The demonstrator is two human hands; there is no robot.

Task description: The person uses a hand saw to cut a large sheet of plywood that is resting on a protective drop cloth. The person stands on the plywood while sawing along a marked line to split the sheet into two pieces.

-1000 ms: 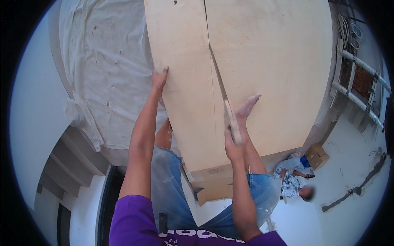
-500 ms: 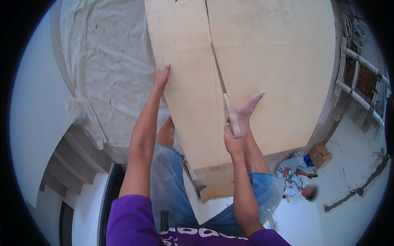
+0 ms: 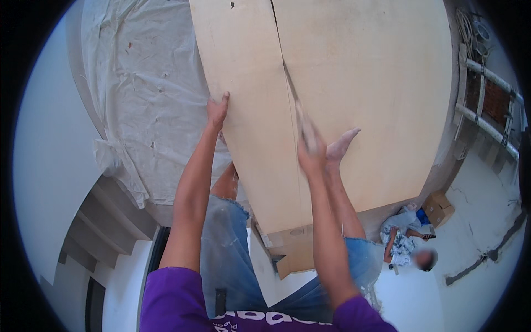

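A large pale plywood sheet (image 3: 376, 77) lies in front of me, split by a long cut from its far edge. My right hand (image 3: 311, 157) is closed around the handle of a handsaw (image 3: 293, 91), blurred by motion. The saw's blade sits in the cut, and a thin pencil-like line continues from there toward me. At the sheet's left edge, my left hand (image 3: 217, 113) grips the board with the thumb on top and the other fingers hidden below. My bare foot (image 3: 342, 145) rests on the sheet, just right of the saw.
Wrinkled plastic sheeting (image 3: 149, 105) spreads on the left, above steps (image 3: 110, 213). Cardboard (image 3: 296, 257) lies under the near edge. At the right are a ladder-like metal frame (image 3: 484, 119), a coiled cable (image 3: 464, 30), a cardboard box (image 3: 438, 209) and another person (image 3: 404, 238) low down.
My right hand has pushed the saw forward, away from me, and more of its blade is hidden in the cut. My left hand keeps its hold on the sheet's edge. The view has shifted slightly.
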